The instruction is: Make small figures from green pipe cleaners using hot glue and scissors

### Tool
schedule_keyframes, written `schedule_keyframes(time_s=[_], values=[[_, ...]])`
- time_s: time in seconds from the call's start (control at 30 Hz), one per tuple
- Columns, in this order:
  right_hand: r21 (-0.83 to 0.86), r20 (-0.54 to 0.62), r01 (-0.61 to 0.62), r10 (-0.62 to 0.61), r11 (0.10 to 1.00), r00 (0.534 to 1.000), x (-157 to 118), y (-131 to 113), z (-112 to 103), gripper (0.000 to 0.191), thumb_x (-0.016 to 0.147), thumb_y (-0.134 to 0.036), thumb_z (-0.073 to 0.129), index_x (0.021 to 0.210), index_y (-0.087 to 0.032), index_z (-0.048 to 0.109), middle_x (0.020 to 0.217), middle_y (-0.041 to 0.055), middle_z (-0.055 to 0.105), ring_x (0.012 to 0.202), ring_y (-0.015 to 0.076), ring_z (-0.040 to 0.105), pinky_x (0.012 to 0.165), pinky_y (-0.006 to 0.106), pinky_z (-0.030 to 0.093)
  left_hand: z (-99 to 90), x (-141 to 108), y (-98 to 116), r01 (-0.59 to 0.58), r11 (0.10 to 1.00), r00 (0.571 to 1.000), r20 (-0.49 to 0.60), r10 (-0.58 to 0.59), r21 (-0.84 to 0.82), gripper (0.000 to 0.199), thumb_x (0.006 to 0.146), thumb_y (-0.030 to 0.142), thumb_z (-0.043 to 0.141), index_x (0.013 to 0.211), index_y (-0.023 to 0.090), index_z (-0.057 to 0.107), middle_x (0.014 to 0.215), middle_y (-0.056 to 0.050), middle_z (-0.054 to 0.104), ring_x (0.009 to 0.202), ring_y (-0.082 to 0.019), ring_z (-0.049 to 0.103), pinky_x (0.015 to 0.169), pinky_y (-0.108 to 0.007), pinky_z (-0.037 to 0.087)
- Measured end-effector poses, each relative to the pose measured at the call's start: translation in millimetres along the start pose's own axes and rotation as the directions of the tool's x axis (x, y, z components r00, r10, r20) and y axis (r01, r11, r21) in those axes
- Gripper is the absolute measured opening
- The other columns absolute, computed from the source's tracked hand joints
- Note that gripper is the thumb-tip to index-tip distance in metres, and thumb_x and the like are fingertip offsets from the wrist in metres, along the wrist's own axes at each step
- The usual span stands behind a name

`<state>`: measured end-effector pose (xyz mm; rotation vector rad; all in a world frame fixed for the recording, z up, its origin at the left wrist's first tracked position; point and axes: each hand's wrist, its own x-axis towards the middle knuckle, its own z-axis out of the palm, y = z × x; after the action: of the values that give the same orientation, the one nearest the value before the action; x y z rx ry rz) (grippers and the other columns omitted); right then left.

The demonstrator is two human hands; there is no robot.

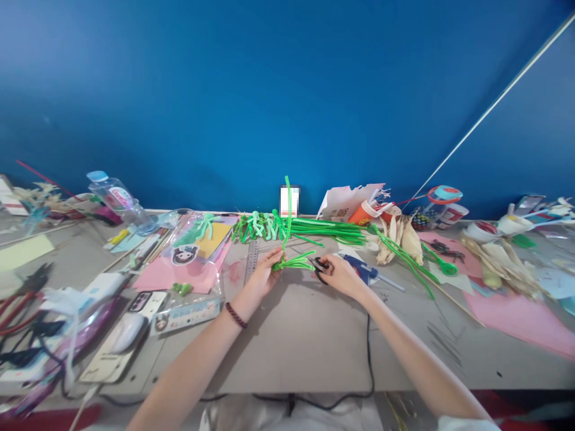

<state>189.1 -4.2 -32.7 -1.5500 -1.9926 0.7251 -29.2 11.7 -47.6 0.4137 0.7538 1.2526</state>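
My left hand (266,270) is closed around a small bunch of bright green pipe cleaners (296,261). Their loose ends fan out to the right, and one long stem (288,206) rises upright from the bunch. In my right hand (338,272) is a pair of black scissors (320,269), its blades pointing left at the tips of the fanned ends. Whether the blades touch them I cannot tell. Just behind my hands lies a row of finished green pipe-cleaner stems (327,228) with curled, twisted heads (260,225) at the left.
A blue glue gun (362,268) lies right of my right hand, and a metal ruler (251,260) left of my left. Corn husks (399,239), orange paper cups (365,211) and pink paper (521,317) are at the right. Leftward are a phone (105,359), a mouse (128,333) and a water bottle (114,194).
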Motion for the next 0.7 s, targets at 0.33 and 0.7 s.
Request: schedule_keyframes(time_s=[0.33,0.7], values=[[-0.121,-0.078,0.064,-0.074,0.991,0.994,-7.3,-8.4,10.5,0.025,0.069,-0.024,0.060,0.093,-0.019,0.055,0.091,0.0056,0.063,0.080,0.0191,0.057,0.064,0.026,0.038,8.2,-11.5,-9.1,0.047,0.986,0.998,0.035,-0.053,0.159,0.026,0.052,0.017,0.081,0.073,0.012,0.067,0.064,-0.001,0.065,0.058,-0.009,0.060,0.056,-0.017,0.046],[-0.172,-0.041,0.011,-0.019,0.985,0.999,-16.5,-9.0,15.4,0.020,0.072,-0.021,0.059,0.091,-0.020,0.054,0.094,0.0048,0.064,0.082,0.0206,0.059,0.062,0.025,0.037,8.1,-14.1,-19.2,-0.055,0.958,0.998,-0.014,0.062,0.282,0.022,0.049,0.023,0.082,0.063,0.014,0.067,0.061,-0.001,0.065,0.057,-0.010,0.057,0.055,-0.020,0.041]])
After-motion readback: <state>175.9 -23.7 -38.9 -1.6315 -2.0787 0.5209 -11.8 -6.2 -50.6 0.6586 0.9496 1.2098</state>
